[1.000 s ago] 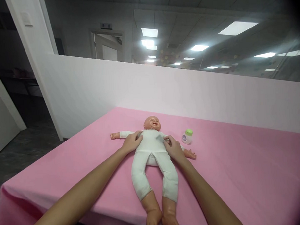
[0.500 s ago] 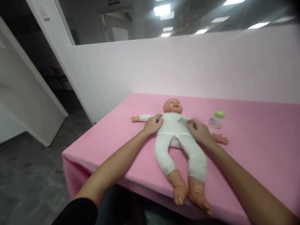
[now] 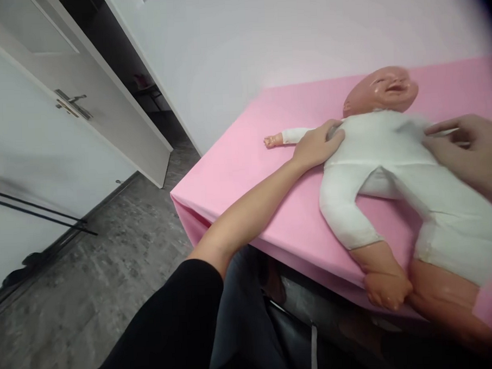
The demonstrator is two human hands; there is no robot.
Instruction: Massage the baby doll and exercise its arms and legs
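A baby doll [image 3: 374, 141] with a white cloth body and tan plastic head, hands and feet lies on its back on a pink-covered table [image 3: 246, 179]. My left hand [image 3: 318, 143] grips the side of its chest by the armpit, thumb on the front and fingers partly hidden. On the opposite side, my right hand [image 3: 468, 145] is curled against the upper body, near a raised fold of the white cloth. That hand hides much of the doll's arm there. The doll's feet reach the near table edge.
A white wall [image 3: 272, 36] stands behind the table. To the left are an open door [image 3: 103, 98] with a metal handle and a grey floor [image 3: 123, 277]. Below the table edge, my legs [image 3: 239, 310] and a dark seat show.
My view has swung left and down and come closer, so the doll appears larger and further right. The small green-topped container has left the view. Both hands stay at the doll's sides.
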